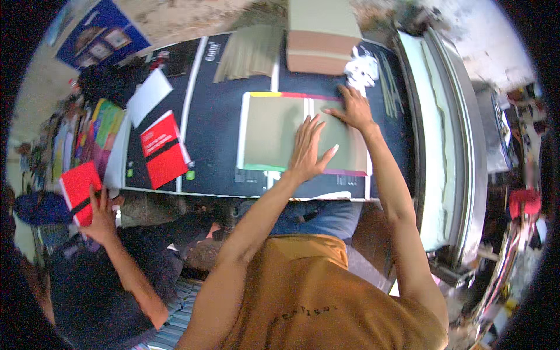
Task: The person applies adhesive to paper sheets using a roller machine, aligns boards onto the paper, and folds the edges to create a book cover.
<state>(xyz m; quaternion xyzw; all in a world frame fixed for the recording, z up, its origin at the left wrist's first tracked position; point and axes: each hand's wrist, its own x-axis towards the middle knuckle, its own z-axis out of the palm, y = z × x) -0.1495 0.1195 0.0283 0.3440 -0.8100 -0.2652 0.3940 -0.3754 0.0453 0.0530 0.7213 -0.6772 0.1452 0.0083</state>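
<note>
In front of me on the dark table lies an opened-out book cover point(267, 135), two grey-tan boards with a pale spine strip between them. Narrow yellow, red, green and purple borders run along its edges. My left hand point(307, 153) rests over the spine and the right board, fingers stretched out. At the cover's far right edge is my right hand point(353, 111), its fingers spread and touching the border. Neither hand grips anything. Under my palms, part of the boards is hidden.
A stack of boards point(324, 53) stands at the back beside fanned tan strips point(248, 51) and crumpled white paper point(361, 69). Red books point(162, 150) lie left. A co-worker's hand point(100, 217) holds another red book point(81, 185). A long metal-edged machine point(452, 140) borders the right.
</note>
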